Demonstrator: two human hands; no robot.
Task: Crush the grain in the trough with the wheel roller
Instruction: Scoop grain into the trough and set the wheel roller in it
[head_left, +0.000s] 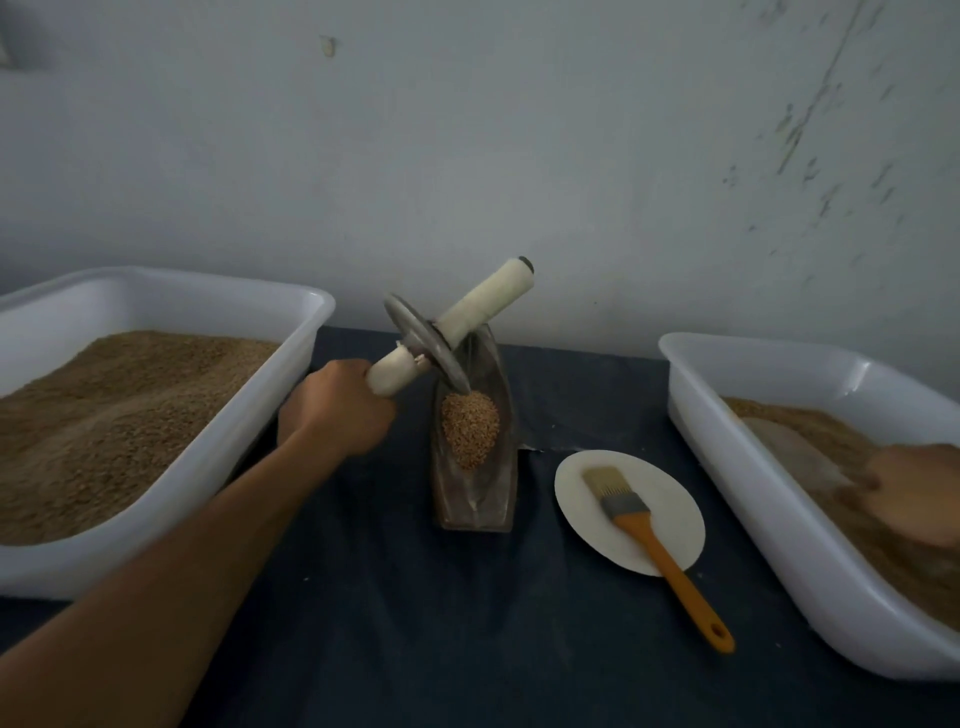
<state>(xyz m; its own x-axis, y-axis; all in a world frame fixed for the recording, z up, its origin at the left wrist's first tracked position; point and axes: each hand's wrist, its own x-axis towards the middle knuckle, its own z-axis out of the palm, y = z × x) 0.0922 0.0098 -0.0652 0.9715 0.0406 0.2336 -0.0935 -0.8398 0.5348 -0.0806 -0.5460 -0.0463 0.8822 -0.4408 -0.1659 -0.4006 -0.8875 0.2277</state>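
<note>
A dark boat-shaped trough (474, 499) stands at the table's middle with a heap of tan grain (470, 428) in its groove. The wheel roller (428, 340), a grey metal disc on a pale axle, is tilted, and its disc's lower edge sits in the trough just behind the grain. My left hand (337, 410) grips the roller's near left handle (392, 371). The far right handle (488, 301) points up and back, with nothing on it. My right hand (914, 493) lies blurred in the right tub, on the grain there; its fingers are not distinct.
A white tub (218, 447) heaped with grain stands at the left, close to my left hand. A second white tub (737, 488) with grain fills the right side. A white disc plate (587, 499) carries a brush with an orange handle (670, 566). A wall rises behind.
</note>
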